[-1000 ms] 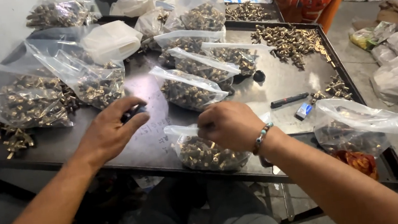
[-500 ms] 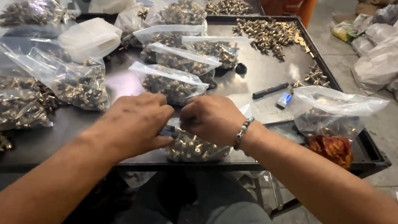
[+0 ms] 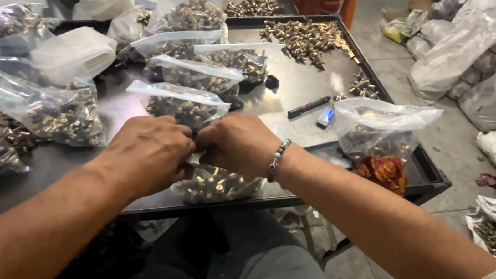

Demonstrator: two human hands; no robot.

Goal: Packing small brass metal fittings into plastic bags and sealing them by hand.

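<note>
We pinch the top of the clear bag of brass fittings (image 3: 216, 186) with our left hand (image 3: 147, 153) and right hand (image 3: 237, 144), knuckles touching. The bag rests at the near edge of the dark metal tray (image 3: 311, 87).

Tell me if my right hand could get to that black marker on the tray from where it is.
Probably yes. The right hand is busy at the small bag of metal parts, but the black marker lies just beyond it on bare tray, with nothing between them.

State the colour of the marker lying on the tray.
Black marker, clearest in the head view.
</note>
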